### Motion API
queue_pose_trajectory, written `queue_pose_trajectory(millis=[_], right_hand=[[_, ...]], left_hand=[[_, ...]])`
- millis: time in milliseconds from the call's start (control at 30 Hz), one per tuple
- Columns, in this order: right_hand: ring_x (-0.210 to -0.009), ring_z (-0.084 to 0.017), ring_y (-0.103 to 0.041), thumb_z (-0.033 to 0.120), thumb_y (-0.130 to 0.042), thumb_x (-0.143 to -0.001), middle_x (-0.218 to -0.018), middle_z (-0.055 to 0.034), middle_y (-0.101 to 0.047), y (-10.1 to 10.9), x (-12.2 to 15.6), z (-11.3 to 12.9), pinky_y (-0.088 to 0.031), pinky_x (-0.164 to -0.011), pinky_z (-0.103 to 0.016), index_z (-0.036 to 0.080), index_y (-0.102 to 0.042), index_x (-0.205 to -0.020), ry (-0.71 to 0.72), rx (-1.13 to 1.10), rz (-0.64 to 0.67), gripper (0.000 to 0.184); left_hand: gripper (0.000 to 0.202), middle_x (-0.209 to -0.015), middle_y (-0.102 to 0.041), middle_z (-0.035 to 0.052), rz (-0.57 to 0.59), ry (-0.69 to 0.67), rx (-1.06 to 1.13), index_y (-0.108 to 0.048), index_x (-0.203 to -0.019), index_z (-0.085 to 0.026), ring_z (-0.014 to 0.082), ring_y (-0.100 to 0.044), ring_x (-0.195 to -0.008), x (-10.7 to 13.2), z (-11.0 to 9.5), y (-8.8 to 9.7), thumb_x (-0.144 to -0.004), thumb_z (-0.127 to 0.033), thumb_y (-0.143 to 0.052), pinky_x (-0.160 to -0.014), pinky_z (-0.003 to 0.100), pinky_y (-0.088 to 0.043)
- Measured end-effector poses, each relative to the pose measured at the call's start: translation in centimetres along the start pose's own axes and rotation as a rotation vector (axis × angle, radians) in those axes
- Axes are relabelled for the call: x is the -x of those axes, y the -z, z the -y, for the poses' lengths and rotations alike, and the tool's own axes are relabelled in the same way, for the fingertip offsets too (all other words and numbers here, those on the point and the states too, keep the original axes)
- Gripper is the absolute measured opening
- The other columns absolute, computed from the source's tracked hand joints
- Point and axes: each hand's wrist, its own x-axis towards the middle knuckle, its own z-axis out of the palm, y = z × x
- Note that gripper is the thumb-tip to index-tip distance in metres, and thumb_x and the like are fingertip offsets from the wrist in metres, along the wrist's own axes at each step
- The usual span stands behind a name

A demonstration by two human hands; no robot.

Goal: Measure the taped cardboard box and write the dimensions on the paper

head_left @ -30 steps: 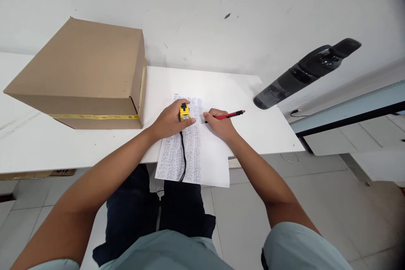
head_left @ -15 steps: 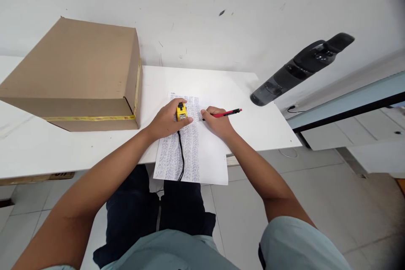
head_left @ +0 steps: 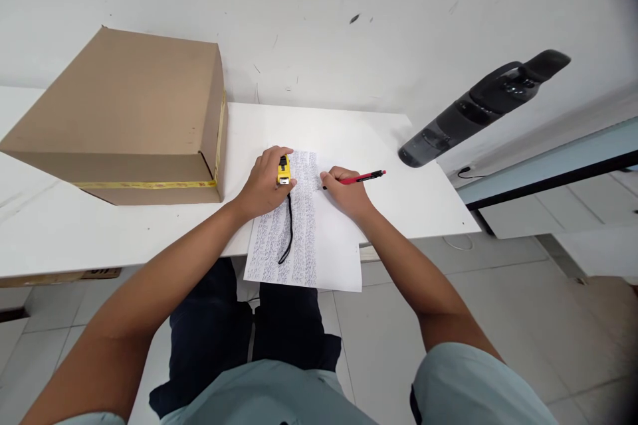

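My left hand (head_left: 263, 182) is closed round a small yellow tape measure (head_left: 284, 170) whose black wrist strap (head_left: 288, 229) trails down over a sheet of paper (head_left: 319, 239) covered with blue handwriting. My right hand (head_left: 345, 196) grips a red pen (head_left: 361, 178), its tip resting on the sheet's upper part. The sheet lies on the white table (head_left: 349, 136) and hangs over its near edge above my lap.
A large cardboard box (head_left: 129, 113) with yellow tape stands on the table to the left. A dark handheld vacuum (head_left: 478, 109) leans at the table's right end by the wall. A lower shelf edge (head_left: 548, 179) runs at right. Tiled floor lies below.
My left hand has lifted the tape measure slightly away from me and to the left, and the strap's loop has drawn up the sheet. The right hand with the pen stays put.
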Motion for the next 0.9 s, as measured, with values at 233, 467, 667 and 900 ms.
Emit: queue_pose_trajectory(millis=[233, 467, 667, 900], right_hand=[[-0.06, -0.016, -0.043, 0.042, -0.061, -0.081, -0.055, 0.0023, -0.047, -0.08, 0.01, -0.22, -0.036, -0.058, -0.031, 0.025, -0.043, -0.054, 0.001, -0.006, -0.026, 0.037], [-0.057, -0.015, -0.039, 0.043, -0.062, -0.079, -0.053, 0.0033, -0.041, -0.14, 0.22, -0.14, -0.033, -0.056, -0.031, 0.025, -0.038, -0.053, 0.012, -0.005, -0.035, 0.04], [-0.059, -0.016, -0.043, 0.045, -0.06, -0.081, -0.056, 0.002, -0.047, -0.27, 0.22, -0.41, -0.036, -0.057, -0.031, 0.025, -0.042, -0.054, 0.016, 0.019, -0.038, 0.039], [-0.062, -0.017, -0.05, 0.048, -0.057, -0.088, -0.061, 0.001, -0.052, -0.5, -0.23, -0.85, -0.043, -0.062, -0.032, 0.024, -0.046, -0.059, 0.033, 0.05, -0.135, 0.04]], left_hand=[[0.055, -0.15, -0.047, 0.0135, 0.024, 0.009, -0.022, -0.041, -0.141, -0.025, 0.0315, -0.041, -0.144, 0.11, 0.06, 0.08, -0.094, -0.045, -0.06, -0.122, 0.05, -0.032], [0.055, -0.148, -0.048, 0.0141, 0.034, 0.0, -0.033, -0.042, -0.141, -0.023, 0.0313, -0.043, -0.142, 0.22, 0.01, 0.13, -0.093, -0.042, -0.061, -0.121, 0.05, -0.034], [0.055, -0.149, -0.049, 0.014, 0.028, -0.009, -0.03, -0.041, -0.141, -0.025, 0.0334, -0.04, -0.145, 0.31, -0.17, 0.14, -0.091, -0.036, -0.062, -0.122, 0.053, -0.032], [0.055, -0.149, -0.048, 0.0142, 0.023, 0.021, -0.024, -0.044, -0.142, -0.024, 0.0325, -0.043, -0.144, 0.56, -0.05, 0.57, -0.092, -0.034, -0.063, -0.122, 0.054, -0.036]])
